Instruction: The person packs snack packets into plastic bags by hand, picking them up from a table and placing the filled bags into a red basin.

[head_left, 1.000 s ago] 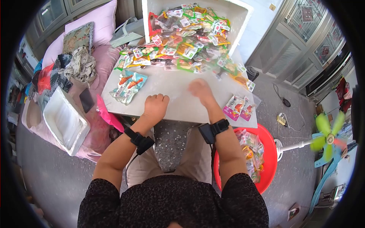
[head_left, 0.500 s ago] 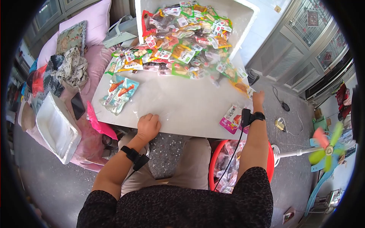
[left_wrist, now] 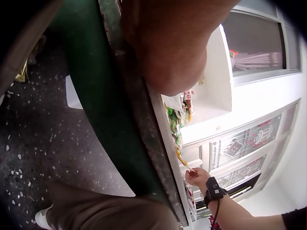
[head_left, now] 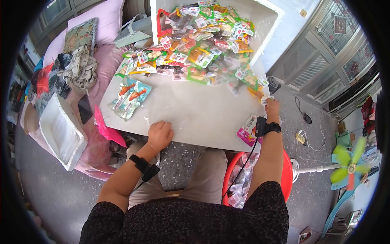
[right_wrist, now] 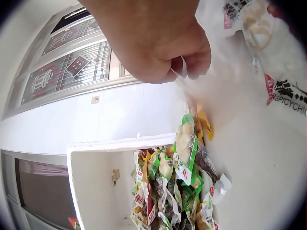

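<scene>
My left hand [head_left: 161, 135] rests loosely curled at the front edge of the table [head_left: 191, 110], holding nothing. At the table's right edge my right hand [head_left: 273, 111] pinches the end of a yellow-orange packet [head_left: 256, 93]. In the right wrist view, the fingers of the right hand [right_wrist: 168, 52] curl round a thin, clear packet corner, blurred below them. Left of the right forearm lies a pink and white packet [head_left: 247, 131], partly covered by it. Two blue-white packets [head_left: 131, 97] lie at the table's left.
A tipped white foam box [head_left: 268, 24] spills many mixed packets [head_left: 199, 57] across the back of the table. Below the right forearm stands a red basin [head_left: 287, 175] with packets inside. A fan [head_left: 352, 167] is at the right; a white foam lid [head_left: 63, 132] lies at the left.
My right hand has moved from above the middle of the table to its right edge and taken hold of the packet's end. My left hand has shifted slightly toward the front edge.
</scene>
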`<action>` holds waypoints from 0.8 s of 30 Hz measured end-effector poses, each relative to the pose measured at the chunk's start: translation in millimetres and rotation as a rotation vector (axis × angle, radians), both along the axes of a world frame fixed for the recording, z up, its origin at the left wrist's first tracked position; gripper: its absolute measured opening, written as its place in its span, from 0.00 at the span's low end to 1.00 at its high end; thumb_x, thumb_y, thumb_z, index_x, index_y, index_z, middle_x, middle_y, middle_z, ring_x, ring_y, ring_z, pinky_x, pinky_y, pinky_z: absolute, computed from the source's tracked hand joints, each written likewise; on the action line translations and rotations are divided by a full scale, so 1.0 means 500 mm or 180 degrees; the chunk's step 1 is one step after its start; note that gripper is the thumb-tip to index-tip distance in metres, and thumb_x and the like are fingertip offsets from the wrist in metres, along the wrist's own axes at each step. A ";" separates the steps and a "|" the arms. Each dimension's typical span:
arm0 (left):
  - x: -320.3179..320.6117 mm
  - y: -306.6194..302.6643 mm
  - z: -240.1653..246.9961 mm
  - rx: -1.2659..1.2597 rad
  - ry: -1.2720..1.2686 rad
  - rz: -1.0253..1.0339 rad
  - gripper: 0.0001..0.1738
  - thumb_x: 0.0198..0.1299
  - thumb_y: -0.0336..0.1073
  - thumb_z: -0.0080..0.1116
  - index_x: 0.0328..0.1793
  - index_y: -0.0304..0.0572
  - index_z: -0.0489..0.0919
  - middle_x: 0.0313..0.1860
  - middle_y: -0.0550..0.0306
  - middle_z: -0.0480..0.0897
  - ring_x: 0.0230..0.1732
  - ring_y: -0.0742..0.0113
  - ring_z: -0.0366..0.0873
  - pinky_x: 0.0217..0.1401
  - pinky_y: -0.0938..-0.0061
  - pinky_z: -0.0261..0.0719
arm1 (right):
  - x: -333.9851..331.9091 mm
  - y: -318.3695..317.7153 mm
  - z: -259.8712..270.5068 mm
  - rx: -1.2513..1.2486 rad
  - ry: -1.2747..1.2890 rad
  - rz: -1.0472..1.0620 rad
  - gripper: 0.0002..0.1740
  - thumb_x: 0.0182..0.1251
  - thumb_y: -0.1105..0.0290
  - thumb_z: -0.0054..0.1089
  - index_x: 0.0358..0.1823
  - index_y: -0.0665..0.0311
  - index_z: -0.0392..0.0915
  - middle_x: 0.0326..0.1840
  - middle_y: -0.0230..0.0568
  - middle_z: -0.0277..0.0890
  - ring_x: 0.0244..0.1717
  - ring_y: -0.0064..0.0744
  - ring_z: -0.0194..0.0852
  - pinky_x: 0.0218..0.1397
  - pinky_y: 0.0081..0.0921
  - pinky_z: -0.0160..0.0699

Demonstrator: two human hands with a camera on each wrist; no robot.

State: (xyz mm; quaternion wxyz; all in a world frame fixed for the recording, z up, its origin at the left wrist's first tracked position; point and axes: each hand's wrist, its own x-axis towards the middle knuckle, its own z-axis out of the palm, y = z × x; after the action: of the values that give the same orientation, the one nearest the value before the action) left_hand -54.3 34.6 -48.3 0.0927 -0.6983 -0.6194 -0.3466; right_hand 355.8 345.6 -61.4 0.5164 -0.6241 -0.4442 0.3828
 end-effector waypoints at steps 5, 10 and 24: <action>0.002 0.004 0.007 -0.0384 0.0202 0.0103 0.05 0.40 0.31 0.49 0.26 0.41 0.69 0.20 0.53 0.70 0.23 0.55 0.70 0.25 0.63 0.69 | -0.066 -0.137 0.082 0.0397 0.1175 0.0035 0.12 0.49 0.79 0.45 0.39 0.67 0.64 0.34 0.41 0.69 0.31 0.35 0.72 0.31 0.32 0.76; 0.016 0.008 0.046 -0.1306 0.0026 0.0231 0.06 0.46 0.33 0.45 0.29 0.38 0.67 0.24 0.47 0.73 0.27 0.49 0.72 0.29 0.59 0.70 | -0.085 -0.268 0.122 0.0528 0.1793 0.0498 0.12 0.52 0.80 0.42 0.40 0.68 0.62 0.36 0.44 0.69 0.31 0.34 0.73 0.35 0.29 0.76; 0.077 -0.011 0.041 -0.1011 -0.0909 0.0297 0.07 0.51 0.34 0.42 0.30 0.37 0.67 0.27 0.44 0.73 0.31 0.46 0.71 0.33 0.59 0.68 | -0.288 -0.492 0.118 -0.0307 0.2585 0.1889 0.11 0.55 0.78 0.42 0.41 0.70 0.64 0.35 0.45 0.71 0.32 0.35 0.74 0.31 0.31 0.76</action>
State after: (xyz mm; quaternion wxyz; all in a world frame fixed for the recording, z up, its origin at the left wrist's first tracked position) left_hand -15.7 29.3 -27.8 -0.0912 -0.6185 -0.7047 -0.3355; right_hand 211.8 99.6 -2.4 0.4870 -0.2949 -0.3476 0.7450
